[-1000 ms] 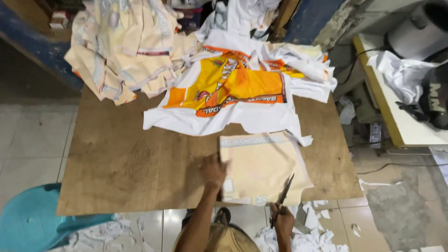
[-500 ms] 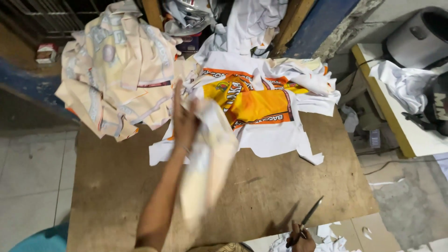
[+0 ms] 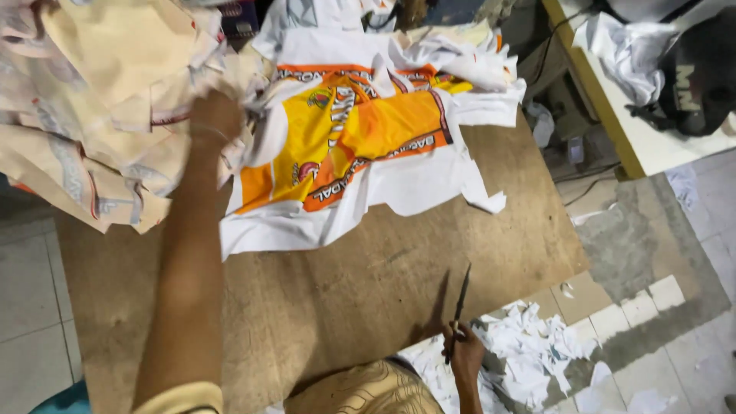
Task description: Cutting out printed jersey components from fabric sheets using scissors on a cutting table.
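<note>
Two hands were busy: your left hand (image 3: pixel 215 115) reached far across the worn brown wooden table (image 3: pixel 368 291) and closed on the edge of the heaped cream printed cloth pieces (image 3: pixel 100 100), seemingly to settle one on top. Your right hand (image 3: pixel 464 356) gripped dark metal scissors (image 3: pixel 459 303) at the near edge, blades pointing away, parked clear of the white fabric panel with orange and yellow print (image 3: pixel 360 146), which lay spread beside the heap.

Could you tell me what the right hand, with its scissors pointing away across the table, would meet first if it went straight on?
Probably bare wooden table, then the white edge of the orange and yellow printed cloth. The right hand holds the scissors tilted, so depth is unclear.
</note>
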